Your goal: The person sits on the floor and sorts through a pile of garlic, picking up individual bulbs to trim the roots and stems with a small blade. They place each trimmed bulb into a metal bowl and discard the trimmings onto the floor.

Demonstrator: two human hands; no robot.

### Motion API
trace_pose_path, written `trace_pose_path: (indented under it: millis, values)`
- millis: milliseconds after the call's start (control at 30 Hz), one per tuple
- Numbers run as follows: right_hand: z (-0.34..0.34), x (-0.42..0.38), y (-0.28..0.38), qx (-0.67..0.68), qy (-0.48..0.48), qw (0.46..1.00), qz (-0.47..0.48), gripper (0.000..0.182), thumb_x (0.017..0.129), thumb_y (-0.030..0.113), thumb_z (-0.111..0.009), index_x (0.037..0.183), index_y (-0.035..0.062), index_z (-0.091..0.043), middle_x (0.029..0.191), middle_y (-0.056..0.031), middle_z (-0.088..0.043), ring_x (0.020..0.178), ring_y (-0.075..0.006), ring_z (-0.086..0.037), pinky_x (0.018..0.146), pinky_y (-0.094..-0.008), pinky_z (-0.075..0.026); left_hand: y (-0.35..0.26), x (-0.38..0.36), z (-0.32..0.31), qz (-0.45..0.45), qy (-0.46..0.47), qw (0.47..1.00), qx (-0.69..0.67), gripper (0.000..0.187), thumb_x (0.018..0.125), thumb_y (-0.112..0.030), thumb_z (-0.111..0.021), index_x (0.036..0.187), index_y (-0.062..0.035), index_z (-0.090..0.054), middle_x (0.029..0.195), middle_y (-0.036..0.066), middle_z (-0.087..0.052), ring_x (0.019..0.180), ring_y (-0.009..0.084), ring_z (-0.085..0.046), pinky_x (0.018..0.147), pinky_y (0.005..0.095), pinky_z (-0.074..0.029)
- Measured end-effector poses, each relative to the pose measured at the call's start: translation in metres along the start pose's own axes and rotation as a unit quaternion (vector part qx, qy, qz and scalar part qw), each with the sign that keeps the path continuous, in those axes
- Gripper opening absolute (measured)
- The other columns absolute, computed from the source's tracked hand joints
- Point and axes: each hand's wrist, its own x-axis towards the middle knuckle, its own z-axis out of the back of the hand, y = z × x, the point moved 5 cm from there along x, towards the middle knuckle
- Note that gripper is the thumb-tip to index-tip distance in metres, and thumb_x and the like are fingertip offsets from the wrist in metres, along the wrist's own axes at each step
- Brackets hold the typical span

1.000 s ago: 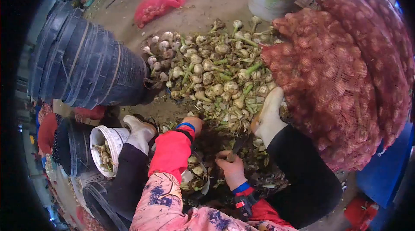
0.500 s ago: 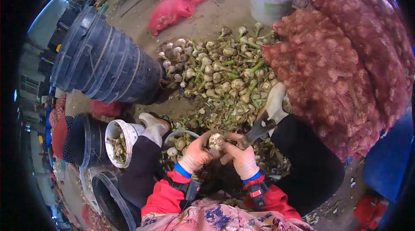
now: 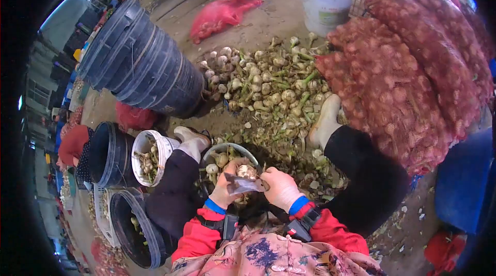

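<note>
My left hand [image 3: 223, 188], in a pale glove, is closed around a whitish garlic bulb [image 3: 247, 171] over a round basin [image 3: 253, 158] that holds more bulbs. My right hand [image 3: 279, 188], also gloved, grips a knife; its broad blade [image 3: 243, 185] lies across the near side of the bulb, pointing left. The knife's handle is mostly hidden in my fingers. Beyond the basin, a heap of garlic with stems [image 3: 268, 82] spreads on the ground between my boots.
Stacked dark buckets [image 3: 150, 64] lean at the left, above a white bucket [image 3: 164, 148] of garlic and dark buckets. Full red mesh sacks [image 3: 382, 85] fill the right side, with a blue container [image 3: 462, 183] below. A pink sack [image 3: 222, 17] lies at the back.
The knife has swung from pointing up and right of the bulb to lying across its near side. Both hands have shifted slightly, and the whole view has moved.
</note>
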Motion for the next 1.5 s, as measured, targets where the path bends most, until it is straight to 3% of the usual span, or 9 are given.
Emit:
trace_pose_path:
  millis: [433,533,633,700,833,933,1067,1233,1500]
  values:
    - [-0.005,0.002,-0.004,-0.068,0.058,0.995,-0.038,0.012,0.075,0.009,-0.061,0.087,0.0065,-0.064,0.097,-0.0177,-0.058,0.091,-0.0381,-0.062,0.079,-0.0472,-0.050,0.012,-0.011,-0.013,-0.069,-0.068,0.995,-0.026,0.067,0.059,-0.013,-0.088,0.113,-0.0032,-0.051,0.096,0.006,-0.063,0.085,0.0171,-0.063,0.076,0.0296,-0.052]
    - [-0.010,0.005,-0.014,-0.054,0.045,0.997,-0.028,0.014,0.074,0.009,-0.060,0.088,0.0059,-0.064,0.097,-0.0180,-0.059,0.091,-0.0397,-0.061,0.079,-0.0472,-0.050,0.032,-0.011,-0.015,0.050,-0.094,0.968,-0.225,0.068,0.057,-0.014,-0.088,0.114,-0.0030,-0.051,0.096,0.008,-0.062,0.086,0.0187,-0.062,0.078,0.0300,-0.051]
    - [-0.020,0.001,-0.094,0.022,0.072,0.965,-0.250,0.024,0.078,0.008,-0.058,0.100,0.0062,-0.067,0.103,-0.0201,-0.065,0.099,-0.0406,-0.062,0.083,-0.0455,-0.050,-0.019,-0.022,-0.012,-0.118,-0.123,0.977,0.126,0.067,0.056,-0.013,-0.086,0.113,-0.0024,-0.051,0.100,0.010,-0.059,0.091,0.0199,-0.060,0.083,0.0333,-0.049]
    - [-0.037,-0.006,-0.185,0.077,-0.048,0.946,-0.312,0.030,0.079,0.007,-0.055,0.106,0.0053,-0.067,0.101,-0.0217,-0.068,0.096,-0.0378,-0.064,0.084,-0.0405,-0.050,-0.028,-0.030,-0.005,-0.124,-0.088,0.988,-0.010,0.066,0.057,-0.010,-0.085,0.114,-0.0032,-0.052,0.107,0.009,-0.061,0.096,0.0209,-0.060,0.087,0.0336,-0.049]
    - [-0.010,0.015,-0.119,0.157,-0.133,0.936,-0.287,0.034,0.075,0.013,-0.065,0.108,0.0050,-0.064,0.105,-0.0193,-0.066,0.101,-0.0385,-0.061,0.087,-0.0412,-0.050,-0.001,-0.019,0.030,-0.079,-0.116,0.990,-0.003,0.081,0.060,-0.005,-0.083,0.132,-0.0030,-0.047,0.115,0.008,-0.061,0.103,0.0186,-0.059,0.092,0.0323,-0.048]
    - [0.003,0.002,-0.051,0.127,-0.188,0.972,-0.061,0.024,0.076,0.013,-0.068,0.099,0.0060,-0.065,0.105,-0.0169,-0.062,0.099,-0.0374,-0.060,0.086,-0.0409,-0.050,0.003,-0.018,0.023,-0.034,-0.150,0.909,-0.387,0.074,0.070,-0.007,-0.082,0.135,-0.0080,-0.048,0.120,0.007,-0.059,0.109,0.0216,-0.058,0.094,0.0365,-0.048]
    - [0.010,0.000,0.000,0.109,-0.132,0.984,0.040,0.017,0.077,0.011,-0.068,0.093,0.0080,-0.065,0.105,-0.0157,-0.060,0.096,-0.0375,-0.060,0.082,-0.0416,-0.050,0.019,-0.014,0.003,-0.004,-0.091,0.813,-0.574,0.053,0.079,-0.015,-0.065,0.129,-0.0049,-0.052,0.120,0.011,-0.059,0.110,0.0252,-0.057,0.094,0.0425,-0.046]
    - [0.019,0.004,0.011,0.125,-0.174,0.974,0.077,0.017,0.076,0.009,-0.067,0.092,0.0045,-0.063,0.101,-0.0163,-0.058,0.092,-0.0386,-0.059,0.078,-0.0415,-0.050,0.055,-0.023,-0.011,0.004,-0.115,0.805,-0.583,0.053,0.078,-0.017,-0.061,0.129,-0.0052,-0.052,0.124,0.015,-0.059,0.115,0.0298,-0.056,0.099,0.0432,-0.045]
    - [-0.048,0.003,-0.116,0.200,-0.047,0.949,-0.239,0.034,0.076,0.016,-0.069,0.108,0.0041,-0.065,0.101,-0.0153,-0.068,0.100,-0.0307,-0.064,0.088,-0.0394,-0.049,0.022,-0.012,-0.009,-0.020,-0.043,0.750,-0.660,0.056,0.076,-0.008,-0.061,0.131,-0.0087,-0.052,0.130,0.011,-0.057,0.120,0.0306,-0.054,0.101,0.0489,-0.045]
